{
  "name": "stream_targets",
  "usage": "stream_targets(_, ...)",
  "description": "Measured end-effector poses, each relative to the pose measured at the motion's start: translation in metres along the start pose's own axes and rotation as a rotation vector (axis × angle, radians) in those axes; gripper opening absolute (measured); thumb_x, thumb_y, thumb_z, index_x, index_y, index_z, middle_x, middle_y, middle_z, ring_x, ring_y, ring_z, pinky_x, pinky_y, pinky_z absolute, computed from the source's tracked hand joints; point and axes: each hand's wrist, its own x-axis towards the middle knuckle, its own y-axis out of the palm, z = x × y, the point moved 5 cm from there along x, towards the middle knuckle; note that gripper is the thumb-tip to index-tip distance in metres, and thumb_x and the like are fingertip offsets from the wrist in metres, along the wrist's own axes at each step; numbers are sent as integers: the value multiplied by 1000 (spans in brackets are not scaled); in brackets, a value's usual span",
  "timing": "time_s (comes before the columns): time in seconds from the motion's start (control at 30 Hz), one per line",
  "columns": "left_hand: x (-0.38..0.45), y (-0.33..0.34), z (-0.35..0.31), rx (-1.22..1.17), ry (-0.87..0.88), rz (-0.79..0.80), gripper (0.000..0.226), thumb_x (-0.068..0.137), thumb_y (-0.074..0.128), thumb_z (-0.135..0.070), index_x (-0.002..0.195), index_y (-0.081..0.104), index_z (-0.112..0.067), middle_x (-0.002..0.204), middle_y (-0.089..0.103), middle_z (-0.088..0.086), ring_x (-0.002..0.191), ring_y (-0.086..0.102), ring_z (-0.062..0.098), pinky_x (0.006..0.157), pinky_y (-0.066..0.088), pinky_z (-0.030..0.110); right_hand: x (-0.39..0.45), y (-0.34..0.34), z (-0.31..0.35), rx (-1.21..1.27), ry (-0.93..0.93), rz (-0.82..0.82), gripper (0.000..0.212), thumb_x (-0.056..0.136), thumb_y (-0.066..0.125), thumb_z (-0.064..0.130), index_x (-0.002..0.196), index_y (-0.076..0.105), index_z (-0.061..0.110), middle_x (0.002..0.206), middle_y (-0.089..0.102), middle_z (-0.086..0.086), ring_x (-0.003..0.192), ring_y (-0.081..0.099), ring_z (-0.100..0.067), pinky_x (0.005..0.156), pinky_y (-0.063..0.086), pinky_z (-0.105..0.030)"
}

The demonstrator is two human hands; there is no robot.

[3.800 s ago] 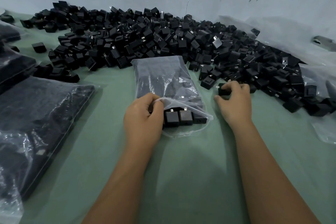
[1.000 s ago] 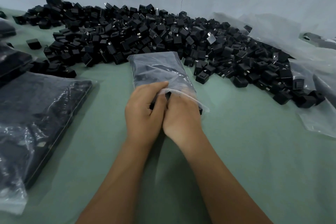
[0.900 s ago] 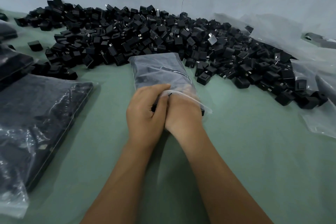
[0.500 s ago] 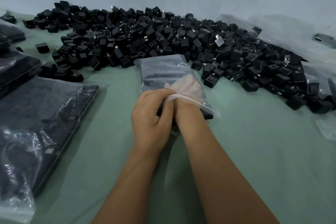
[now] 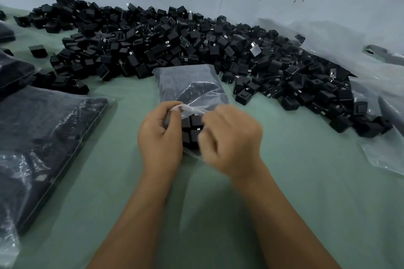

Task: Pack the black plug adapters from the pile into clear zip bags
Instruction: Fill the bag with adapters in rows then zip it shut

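Clear zip bag (image 5: pixel 188 85) looks nearly full; left hand (image 5: pixel 160 137) pinches its mouth, right hand (image 5: pixel 231 137) curls blurred beside it. Filled bags (image 5: pixel 43 137) lie left; a large adapter pile (image 5: pixel 196 50) remains.

No writing, brand mark or number is showing itself legibly anywhere: not on the heap of black square plastic plug adapters (image 5: pixel 196 50), nor on the clear plastic zip bag (image 5: pixel 188 85) lying just before it.

Right hand (image 5: pixel 229 137) motion-blurred, grip unclear.
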Motion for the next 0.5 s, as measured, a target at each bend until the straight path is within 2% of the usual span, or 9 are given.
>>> stream_targets(0.03,0,1,2,-4,-28,3,19,87,49,-30,85,68,-34,82,70,-12,82,64,10,80,53,37,4,-5,-16,7,97,-45,20,80,46,12,67,61,9,65,54,-4,59,43,-19,54,34,-25)
stream_targets(0.1,0,4,4,-2,-65,20,20,86,49,-31,84,69,-30,78,69,-9,80,64,13,78,52,37,11,-11,-68,-7,489,-110,17,81,45,15,81,62,18,78,57,5,71,47,-8,63,38,-17)
stream_targets(0.17,-2,5,5,4,-76,30,21,85,49,-32,84,70,-31,76,68,-7,79,63,14,76,52,37,9,-7,-124,-16,887,-44,25,85,45,22,104,60,26,97,58,10,94,51,-8,75,43,-26)
stream_targets(0.23,-2,5,7,12,-83,26,20,84,50,-32,82,70,-32,77,68,-7,78,63,13,75,52,36,-1,11,-160,11,1095,126,40,88,48,26,128,52,26,120,55,6,117,46,-17,91,43,-37)
stream_targets(0.3,-1,6,10,14,-100,29,20,83,50,-34,82,70,-34,77,68,-7,79,63,13,75,52,36,-3,32,-177,71,1104,268,51,89,49,25,139,43,25,139,46,1,130,38,-21,106,36,-43)
stream_targets(0.4,1,7,14,11,-117,42,19,82,51,-35,80,69,-38,77,68,-6,78,63,12,73,52,34,2,65,-185,205,1062,431,61,89,51,26,147,32,32,155,26,5,141,24,-23,114,24,-49)
stream_targets(0.5,3,7,15,21,-99,44,19,81,51,-35,78,69,-38,76,69,-7,78,64,12,73,51,33,-5,94,-186,108,976,728,68,90,49,36,150,18,40,160,3,11,147,-7,-13,118,2,-52)
